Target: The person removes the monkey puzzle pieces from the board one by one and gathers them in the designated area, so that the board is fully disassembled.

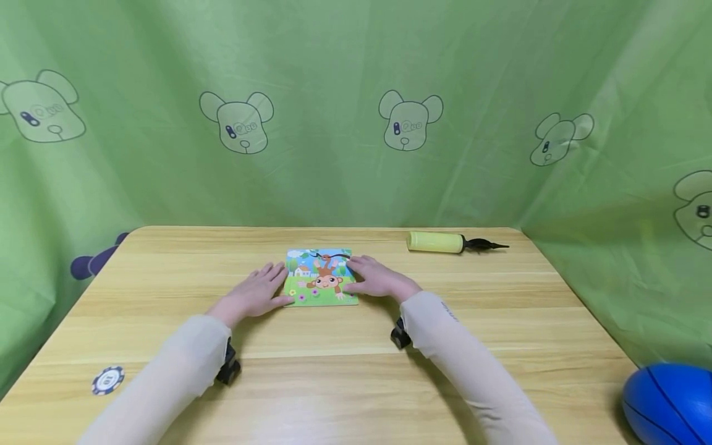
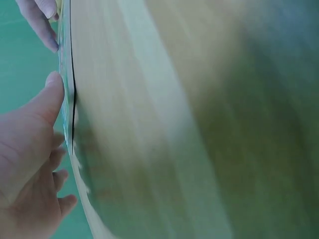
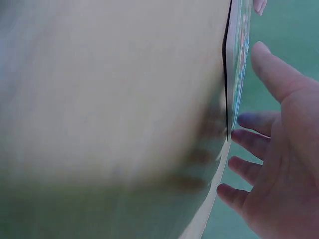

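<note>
A flat picture board (image 1: 321, 279) lies on the wooden table, printed with a monkey hanging upside down, a house and flowers. At its left side rests my left hand (image 1: 257, 292), fingers spread and thumb tip at the lower left corner. My right hand (image 1: 379, 277) is at the opposite side, fingertips and thumb over the right edge. In the left wrist view the left thumb (image 2: 49, 97) lies along the board's thin edge (image 2: 68, 84). The right wrist view shows the right hand's fingers (image 3: 251, 144) apart and only slightly bent beside the same board.
A yellow hand pump (image 1: 436, 241) with a black nozzle lies at the back right of the table (image 1: 334, 383). Near the front left is a poker chip (image 1: 108, 380). A blue ball (image 1: 670, 405) sits at the front right. Green curtains (image 1: 328, 167) with bear outlines hang behind.
</note>
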`<state>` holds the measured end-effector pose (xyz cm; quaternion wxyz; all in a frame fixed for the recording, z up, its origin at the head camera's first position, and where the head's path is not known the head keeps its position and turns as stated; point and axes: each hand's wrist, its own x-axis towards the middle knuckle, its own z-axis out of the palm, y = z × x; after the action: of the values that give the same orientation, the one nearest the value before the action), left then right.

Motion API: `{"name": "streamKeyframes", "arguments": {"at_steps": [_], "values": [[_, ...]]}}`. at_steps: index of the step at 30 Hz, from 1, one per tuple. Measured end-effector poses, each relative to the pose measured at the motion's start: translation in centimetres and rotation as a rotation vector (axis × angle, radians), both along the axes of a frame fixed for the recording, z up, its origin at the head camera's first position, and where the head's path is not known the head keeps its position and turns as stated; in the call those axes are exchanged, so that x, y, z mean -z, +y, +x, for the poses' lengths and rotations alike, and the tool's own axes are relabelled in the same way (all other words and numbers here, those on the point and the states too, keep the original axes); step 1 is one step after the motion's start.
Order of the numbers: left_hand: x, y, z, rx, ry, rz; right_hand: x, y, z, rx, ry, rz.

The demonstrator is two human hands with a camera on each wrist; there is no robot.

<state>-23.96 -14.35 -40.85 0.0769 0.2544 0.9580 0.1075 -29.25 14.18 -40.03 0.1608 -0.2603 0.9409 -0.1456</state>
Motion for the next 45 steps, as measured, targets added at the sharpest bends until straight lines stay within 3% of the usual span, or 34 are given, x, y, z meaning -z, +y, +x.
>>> {"name": "streamKeyframes", "arguments": {"at_steps": [12, 24, 32, 45], "values": [[-0.2, 0.5, -0.1, 0.011, -0.061, -0.012, -0.3, -0.2, 0.3, -0.005, -0.004, 0.046], [-0.4, 1.1, 0.8, 0.039, -0.03, -0.024, -0.7, 0.5, 1.5, -0.031, -0.003, 0.036], [-0.3, 1.5, 2.3, 0.07, 0.037, -0.027, -0.8, 0.9, 2.8, -0.055, 0.007, 0.038], [0.4, 1.5, 5.9, 0.083, 0.088, 0.013, -0.8, 1.7, 6.1, -0.165, 0.077, 0.038]]}}
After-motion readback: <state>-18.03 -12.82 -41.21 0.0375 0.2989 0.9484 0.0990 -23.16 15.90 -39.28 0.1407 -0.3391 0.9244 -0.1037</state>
